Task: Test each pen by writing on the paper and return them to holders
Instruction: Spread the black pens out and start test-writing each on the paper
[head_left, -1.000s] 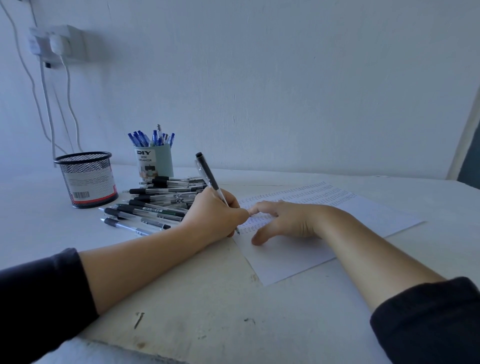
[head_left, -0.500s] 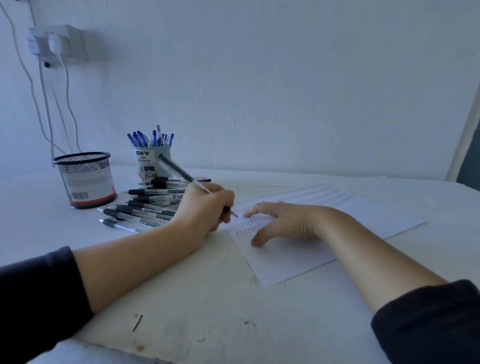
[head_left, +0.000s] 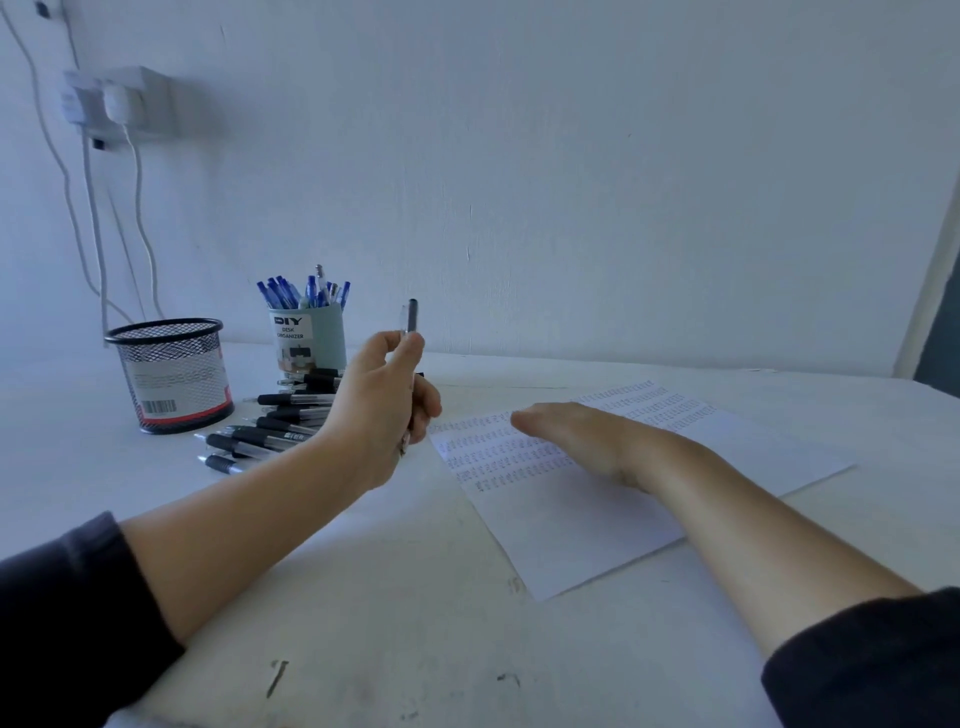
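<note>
White bench (head_left: 363, 597), pale wall behind. Left hand (head_left: 382, 402) grips a pen (head_left: 411, 318) upright, lifted off the paper (head_left: 571, 519); right hand (head_left: 576, 434) lies flat, fingers straight, on the sheet. Loose pens (head_left: 275, 428) sit beside the mesh cup (head_left: 174, 374).

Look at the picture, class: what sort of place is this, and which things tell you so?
Probably a plain desk against a wall in a home or office. A white table holds two pen holders, a pile of pens and a sheet of paper; a wall socket has cables plugged in.
</note>
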